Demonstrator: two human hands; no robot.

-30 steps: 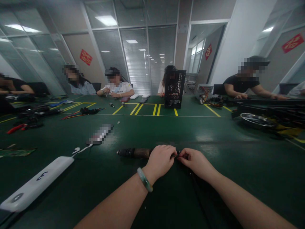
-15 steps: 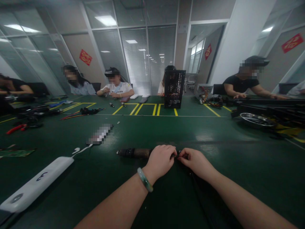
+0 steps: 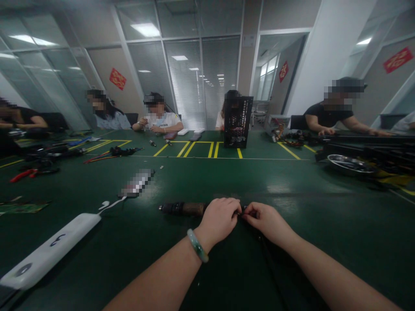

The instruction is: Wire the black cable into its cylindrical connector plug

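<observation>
Down at the near edge of the green ESD-mat workbench (image 3: 324, 246), both hands are close together and working on something tiny. The left hand (image 3: 218, 220), with a pale jade bangle (image 3: 197, 245) on its wrist, and the right hand (image 3: 267, 222) meet at the right end of a black-and-brown cylinder (image 3: 183, 209) lying flat on the mat. Their fingers are curled in tight, pinching a small dark bit (image 3: 242, 212), but it's too small and hidden to say what it is. A dark cable (image 3: 270, 268) seems to run from there toward the near edge.

Left of the hands there's a long white plastic unit (image 3: 48, 252) with a thin white cord, plus a pixelated object (image 3: 138, 182). Further left are red-handled pliers (image 3: 22, 175) and a green circuit board (image 3: 22, 207). Over on the far side, a black perforated PC case (image 3: 238, 122) stands upright. On the right sits a round steel tray (image 3: 350, 164) beside black parts. Co-workers (image 3: 155, 114) sit along the far and right sides.
</observation>
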